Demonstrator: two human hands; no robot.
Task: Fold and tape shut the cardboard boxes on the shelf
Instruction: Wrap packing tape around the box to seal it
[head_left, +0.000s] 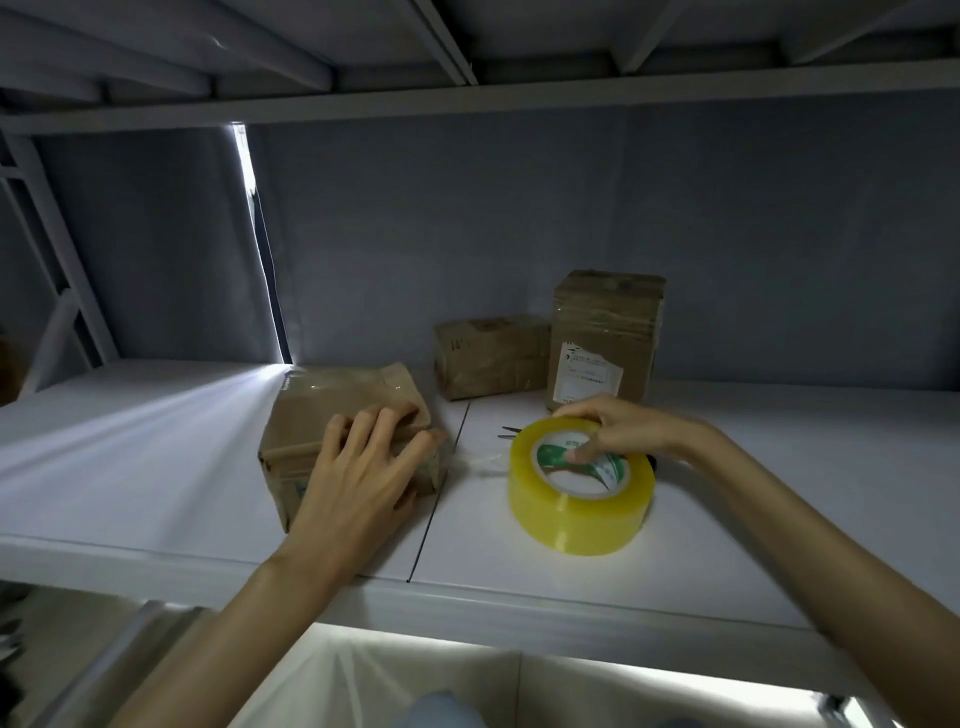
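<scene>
A brown cardboard box lies on the white shelf, flaps folded down with clear tape across its top. My left hand presses flat on the box's near right corner, fingers spread. A large yellow tape roll stands tilted just right of the box. My right hand grips the roll at its top, thumb inside the core. A thin strip of clear tape stretches from the roll to the box's right side.
Two more taped boxes stand at the back: a small one and a taller one with a white label. Scissor tips poke out behind the roll. A shelf board hangs overhead; the grey back wall is close.
</scene>
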